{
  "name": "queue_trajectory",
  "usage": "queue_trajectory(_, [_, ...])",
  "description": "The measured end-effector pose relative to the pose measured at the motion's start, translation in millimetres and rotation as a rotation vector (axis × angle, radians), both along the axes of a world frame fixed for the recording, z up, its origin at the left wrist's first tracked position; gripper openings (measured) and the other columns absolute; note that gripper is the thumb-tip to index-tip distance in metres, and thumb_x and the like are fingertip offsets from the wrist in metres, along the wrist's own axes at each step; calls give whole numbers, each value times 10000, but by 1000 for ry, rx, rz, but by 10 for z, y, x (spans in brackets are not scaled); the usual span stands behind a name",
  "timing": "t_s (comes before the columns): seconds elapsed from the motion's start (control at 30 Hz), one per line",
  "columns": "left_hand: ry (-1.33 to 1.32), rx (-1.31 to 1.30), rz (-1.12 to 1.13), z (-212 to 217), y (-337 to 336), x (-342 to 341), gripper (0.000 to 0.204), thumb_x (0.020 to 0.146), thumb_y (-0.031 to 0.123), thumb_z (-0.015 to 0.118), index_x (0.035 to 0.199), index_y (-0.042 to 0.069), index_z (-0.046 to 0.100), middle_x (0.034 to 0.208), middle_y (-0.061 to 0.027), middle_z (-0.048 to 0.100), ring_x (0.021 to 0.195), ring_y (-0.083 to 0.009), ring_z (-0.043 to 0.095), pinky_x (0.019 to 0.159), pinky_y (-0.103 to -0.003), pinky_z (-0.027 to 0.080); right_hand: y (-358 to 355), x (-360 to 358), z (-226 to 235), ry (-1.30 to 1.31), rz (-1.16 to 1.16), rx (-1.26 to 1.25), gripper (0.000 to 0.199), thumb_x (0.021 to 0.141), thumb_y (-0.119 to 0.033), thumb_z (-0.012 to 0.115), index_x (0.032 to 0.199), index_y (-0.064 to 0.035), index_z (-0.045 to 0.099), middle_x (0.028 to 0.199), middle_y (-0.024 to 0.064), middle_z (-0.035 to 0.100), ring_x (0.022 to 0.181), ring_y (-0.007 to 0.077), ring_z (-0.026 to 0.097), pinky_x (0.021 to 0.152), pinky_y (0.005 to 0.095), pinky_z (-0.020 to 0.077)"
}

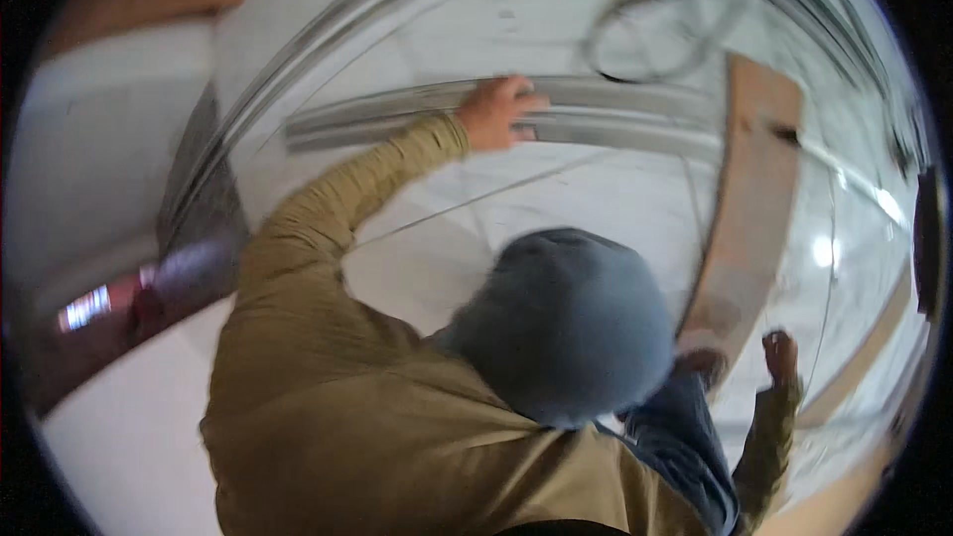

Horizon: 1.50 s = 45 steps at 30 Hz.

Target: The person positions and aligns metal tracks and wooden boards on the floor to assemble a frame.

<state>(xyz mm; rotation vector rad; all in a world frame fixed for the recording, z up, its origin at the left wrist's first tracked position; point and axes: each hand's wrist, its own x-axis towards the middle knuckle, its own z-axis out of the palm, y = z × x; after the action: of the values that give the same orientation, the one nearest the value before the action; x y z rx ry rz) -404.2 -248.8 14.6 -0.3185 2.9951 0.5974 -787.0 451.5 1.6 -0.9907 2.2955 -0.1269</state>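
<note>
Long grey metal profile [615,99] — ridged lengthwise, lying crosswise, on pale flooring [596,201]

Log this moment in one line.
Wearer's hands: out of view | capped person, left hand: over grey strips | same person's right hand: near brown board

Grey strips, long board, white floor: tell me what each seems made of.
Grey strips: probably metal, dull satin, from their silvery sheen; painted plastic is possible.
Long board: likely wood, fairly matt, from its uneven brown face.
White floor: probably glazed tile, glossy, from bright reflections and thin joint lines.
</note>
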Motion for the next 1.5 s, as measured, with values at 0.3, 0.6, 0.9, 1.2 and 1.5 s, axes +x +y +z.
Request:
queue_trajectory(0.3, [-118, -21, 353, -294, -255, 1330, 669, 782, 315, 764, 1387, 188, 508, 1234, -115, 510, 1191, -344, 494, 987, -514, 399, -2184, 22, 598, 76, 164, 4, 184, 905, -142, 655, 1055, -42, 619, 797, 149, 678, 736, 276, 666, 682, 411, 517])
queue_trajectory(0.6, [-387, 173, 124, -286, -462, 1249, 637, 592, 131, 805, 1168, 6, 563, 1161, -225, 570, 1135, -409, 542, 979, -448, 467, -2271, 1361, 1731, -258, -146, 108, 267, 893, -204, 662, 1090, -22, 665, 970, 191, 701, 879, 330, 697, 773, 395, 559])
queue_trajectory(0.9, [-768, 1271, 314, 103, -751, 1159, 602, 696, 132, 730, 1263, 3, 572, 1073, -71, 655, 932, -185, 634, 797, -342, 498, -1246, 2820, 1322, -181, -432, -274, 177, 867, -165, 658, 986, -37, 680, 828, 175, 701, 741, 351, 684, 677, 432, 539])
queue_trajectory(1.2, [-674, 416, -396, 1817, 1905, -1237, 425, 860, 409, 732, 999, 9, 689, 710, -44, 664, 624, -122, 614, 582, -305, 500, -258, 3172, 2366, 384, -486, -662, 187, 774, -14, 722, 950, -33, 664, 796, 123, 653, 710, 306, 641, 661, 403, 516])
queue_trajectory(1.5, [-415, -137, -1283, 2227, 4425, -2076, 357, 787, 377, 755, 964, 67, 738, 799, -187, 695, 727, -347, 671, 684, -453, 529, 766, 3350, 1792, 329, -511, -268, 532, 763, -153, 775, 1215, -41, 518, 932, 169, 612, 845, 369, 630, 706, 437, 512])
